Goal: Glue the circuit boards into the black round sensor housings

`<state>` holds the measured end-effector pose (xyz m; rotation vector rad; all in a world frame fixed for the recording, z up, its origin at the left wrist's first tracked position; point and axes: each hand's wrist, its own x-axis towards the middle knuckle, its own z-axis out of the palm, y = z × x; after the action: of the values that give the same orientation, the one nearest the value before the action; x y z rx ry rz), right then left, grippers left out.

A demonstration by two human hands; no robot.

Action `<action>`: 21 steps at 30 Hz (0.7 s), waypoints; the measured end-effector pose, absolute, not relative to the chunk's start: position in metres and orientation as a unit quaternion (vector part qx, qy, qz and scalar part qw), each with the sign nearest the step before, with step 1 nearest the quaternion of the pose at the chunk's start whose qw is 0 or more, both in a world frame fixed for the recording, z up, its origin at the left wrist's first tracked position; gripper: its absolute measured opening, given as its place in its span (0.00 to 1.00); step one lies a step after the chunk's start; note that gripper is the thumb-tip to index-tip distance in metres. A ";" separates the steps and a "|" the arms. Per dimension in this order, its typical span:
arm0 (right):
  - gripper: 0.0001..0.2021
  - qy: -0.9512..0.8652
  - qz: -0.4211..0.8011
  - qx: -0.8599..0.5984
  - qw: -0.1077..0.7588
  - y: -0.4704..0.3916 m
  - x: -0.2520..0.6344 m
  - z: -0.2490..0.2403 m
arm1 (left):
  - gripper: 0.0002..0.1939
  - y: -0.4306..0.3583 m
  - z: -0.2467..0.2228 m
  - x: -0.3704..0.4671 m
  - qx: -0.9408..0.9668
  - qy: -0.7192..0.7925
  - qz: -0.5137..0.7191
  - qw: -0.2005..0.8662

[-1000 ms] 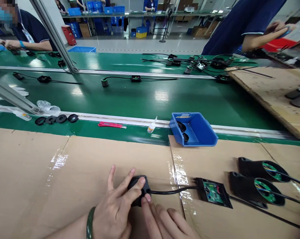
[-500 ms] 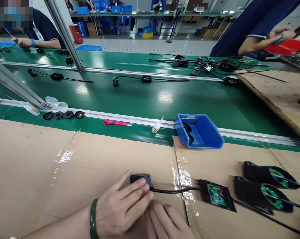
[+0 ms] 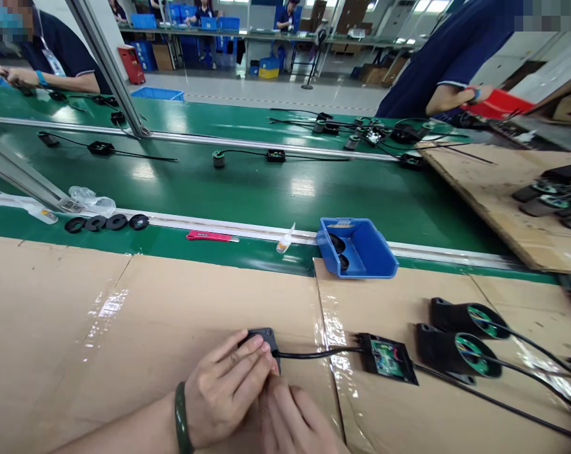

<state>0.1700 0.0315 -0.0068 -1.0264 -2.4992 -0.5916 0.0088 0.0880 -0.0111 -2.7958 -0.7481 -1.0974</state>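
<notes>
My left hand (image 3: 228, 388), with a dark green bangle at its wrist, lies over a small black housing (image 3: 266, 335) on the cardboard, its fingers pressed together on top. My right hand (image 3: 297, 419) is closed against the housing's near edge beside the left fingertips; what its fingers pinch is hidden. A black cable (image 3: 313, 355) runs from the housing right to a black case with a green circuit board (image 3: 390, 359). Two black round-ended housings (image 3: 460, 353) with green boards and cables lie further right.
Beyond the cardboard (image 3: 171, 296) are a blue bin (image 3: 370, 252) holding black rings, a small glue bottle (image 3: 285, 241), a red cutter (image 3: 212, 236) and several black rings (image 3: 117, 222). Two people stand across the green conveyor (image 3: 247, 189), which carries wired parts.
The view has swung right, so things sit further left. Both hands remain at the small housing. The person at the right now has a hand at the red bin.
</notes>
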 end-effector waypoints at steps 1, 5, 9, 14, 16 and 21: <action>0.17 -0.885 -0.202 -0.372 0.194 0.030 0.172 -0.008 | 0.16 0.088 -0.010 0.010 -0.898 -0.249 -0.361 0.020; 0.12 -0.861 -0.082 -0.390 0.318 0.022 0.195 -0.004 | 0.19 0.084 -0.011 0.013 -0.889 -0.264 -0.372 0.033; 0.14 -0.855 0.001 -0.393 0.337 0.012 0.230 0.016 | 0.20 0.082 -0.011 0.014 -0.890 -0.259 -0.369 0.071; 0.11 -0.833 -0.023 -0.469 0.293 -0.002 0.285 0.024 | 0.18 0.080 -0.007 0.012 -0.887 -0.277 -0.368 0.011; 0.09 -0.805 -0.081 -0.528 0.258 -0.007 0.311 0.018 | 0.16 0.078 -0.007 0.012 -0.886 -0.282 -0.367 -0.028; 0.15 -0.705 -0.221 -0.666 0.107 -0.030 0.375 -0.013 | 0.05 0.074 -0.016 0.015 -0.867 -0.300 -0.394 0.048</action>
<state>0.3749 -0.0297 -0.0131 -1.9598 -2.0756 -0.6500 0.0149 0.0738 -0.0161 -2.6430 -0.9158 -1.2022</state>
